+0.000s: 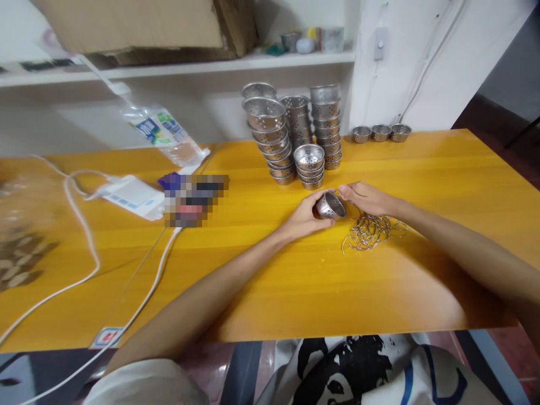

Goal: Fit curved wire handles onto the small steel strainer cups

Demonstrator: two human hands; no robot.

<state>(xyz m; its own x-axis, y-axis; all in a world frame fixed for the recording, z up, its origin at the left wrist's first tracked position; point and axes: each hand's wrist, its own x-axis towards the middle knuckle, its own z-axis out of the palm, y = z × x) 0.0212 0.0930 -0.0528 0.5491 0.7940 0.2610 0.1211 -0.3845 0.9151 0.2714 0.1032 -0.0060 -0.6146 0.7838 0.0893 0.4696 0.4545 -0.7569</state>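
In my left hand [310, 216] is a small perforated metal cup [331, 206], tilted with its mouth toward the right. My thumb and fingers wrap round its side. Close to the cup's rim is my right hand [365, 197], its fingertips drawn together; whatever they pinch is too small to make out. Just below that hand lies a loose heap of curved metal wires [369, 232], partly hidden by the hand. Beyond my hands stands a short stack of perforated cups [310, 163].
Taller stacks of perforated cups [272, 135] rise behind. Three small cups [381, 133] line the table's back edge. To the left are a tilted plastic bottle [166, 132], a white power strip [130, 196], white cables [86, 236] and a blurred-out patch. A cardboard box [139, 25] sits on the shelf.
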